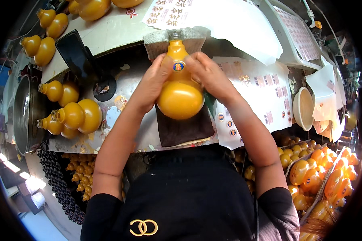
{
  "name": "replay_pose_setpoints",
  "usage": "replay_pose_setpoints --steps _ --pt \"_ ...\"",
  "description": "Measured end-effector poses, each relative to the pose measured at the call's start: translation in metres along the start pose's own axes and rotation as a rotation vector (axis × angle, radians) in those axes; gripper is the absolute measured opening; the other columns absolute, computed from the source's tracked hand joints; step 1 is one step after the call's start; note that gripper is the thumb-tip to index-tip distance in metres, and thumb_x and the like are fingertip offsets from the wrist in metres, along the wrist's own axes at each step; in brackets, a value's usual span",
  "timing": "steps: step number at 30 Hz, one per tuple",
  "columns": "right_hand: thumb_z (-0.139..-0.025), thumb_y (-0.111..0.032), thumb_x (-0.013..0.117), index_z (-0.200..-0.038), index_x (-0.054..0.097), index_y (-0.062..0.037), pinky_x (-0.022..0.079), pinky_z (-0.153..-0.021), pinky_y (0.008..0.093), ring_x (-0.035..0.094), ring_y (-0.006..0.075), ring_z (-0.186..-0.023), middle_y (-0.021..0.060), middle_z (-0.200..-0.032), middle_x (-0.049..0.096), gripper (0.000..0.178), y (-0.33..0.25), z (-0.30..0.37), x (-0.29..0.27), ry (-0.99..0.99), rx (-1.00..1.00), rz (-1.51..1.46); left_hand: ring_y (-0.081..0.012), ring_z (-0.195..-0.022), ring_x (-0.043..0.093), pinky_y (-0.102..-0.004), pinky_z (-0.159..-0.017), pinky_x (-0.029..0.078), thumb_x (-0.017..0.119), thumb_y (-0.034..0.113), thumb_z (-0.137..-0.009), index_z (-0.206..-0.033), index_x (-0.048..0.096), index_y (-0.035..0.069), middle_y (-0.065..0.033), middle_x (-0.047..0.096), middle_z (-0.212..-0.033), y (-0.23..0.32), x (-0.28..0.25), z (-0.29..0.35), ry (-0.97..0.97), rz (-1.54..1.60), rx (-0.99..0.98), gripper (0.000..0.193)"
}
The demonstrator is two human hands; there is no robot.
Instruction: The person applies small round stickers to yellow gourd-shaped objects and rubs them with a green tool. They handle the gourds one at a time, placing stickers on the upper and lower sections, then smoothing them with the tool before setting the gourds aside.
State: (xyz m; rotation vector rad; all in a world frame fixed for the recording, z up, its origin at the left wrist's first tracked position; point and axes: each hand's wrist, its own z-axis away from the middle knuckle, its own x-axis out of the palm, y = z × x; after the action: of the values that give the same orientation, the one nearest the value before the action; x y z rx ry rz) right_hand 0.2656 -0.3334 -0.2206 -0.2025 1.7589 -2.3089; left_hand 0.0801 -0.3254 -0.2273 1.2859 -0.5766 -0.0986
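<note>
A yellow gourd-shaped bottle (181,100) lies over the dark cloth pad (185,130), its clear glass neck pointing away from me and resting near a folded grey cloth (157,42). On its narrower upper bulb sits a small round blue, red and gold sticker (178,66). My left hand (159,76) grips the bulb from the left, thumb beside the sticker. From the right my right hand (209,76) closes on the same bulb; its thumb is slightly blurred near the sticker's edge. The fingers under the bottle are hidden.
Sticker sheets (265,88) lie right of the bottle, near a round shallow bowl (303,108). On the left stand a phone on a stand (74,54), more yellow gourd bottles (74,116) and a large metal basin (22,114). Crates of gourd bottles (313,172) are below right.
</note>
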Motion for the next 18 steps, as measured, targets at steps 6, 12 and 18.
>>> replay_pose_setpoints --steps 6,12,18 --pt "-0.087 -0.053 0.060 -0.109 0.052 -0.0008 0.039 -0.061 0.0208 0.050 0.0069 -0.070 0.0037 -0.078 0.055 0.058 -0.003 0.004 0.006 0.032 -0.034 -0.038 -0.0135 -0.107 0.053 -0.0257 -0.092 0.043 0.044 0.044 -0.099 -0.134 0.037 0.002 -0.0085 0.053 -0.118 0.003 0.005 0.004 0.013 -0.064 0.010 0.056" --pt "-0.088 -0.053 0.058 -0.107 0.054 -0.0021 0.041 -0.061 0.0217 0.051 0.0083 -0.067 0.0021 -0.074 0.053 0.054 0.005 0.006 -0.009 -0.029 0.243 -0.391 -0.0143 -0.114 0.051 -0.0258 -0.096 0.041 0.039 0.040 -0.101 -0.137 0.035 0.002 -0.0096 0.053 -0.124 0.003 -0.001 0.003 -0.028 0.093 -0.012 0.052" --pt "-0.090 -0.047 0.058 -0.105 0.057 -0.0075 0.045 -0.065 0.0247 0.055 0.0130 -0.071 0.0016 -0.080 0.057 0.042 -0.010 0.034 -0.014 0.126 0.230 -0.866 -0.0167 -0.110 0.055 -0.0291 -0.094 0.046 0.062 0.033 -0.092 -0.138 0.035 0.002 -0.0109 0.055 -0.121 0.003 -0.001 0.009 -0.056 -0.106 0.033 0.061"
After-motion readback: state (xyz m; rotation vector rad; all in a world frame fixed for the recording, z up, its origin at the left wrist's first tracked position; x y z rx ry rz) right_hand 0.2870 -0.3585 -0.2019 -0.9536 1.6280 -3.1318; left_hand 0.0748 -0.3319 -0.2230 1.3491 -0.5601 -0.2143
